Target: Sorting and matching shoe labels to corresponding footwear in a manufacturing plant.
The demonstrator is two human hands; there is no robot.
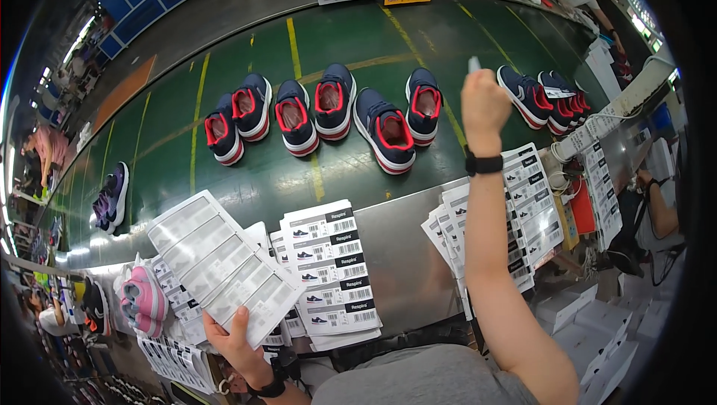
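Your one view comes from the head camera, looking steeply down and forward. Near you lies the metal bench [407,256] with label sheets [332,267]; farther off the green conveyor belt [246,173] curves left to right, bent by the fisheye.

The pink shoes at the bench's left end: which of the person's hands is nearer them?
Left. The left hand, holding a label sheet, is just right of the pink shoes; the right hand is raised far across, over the belt.
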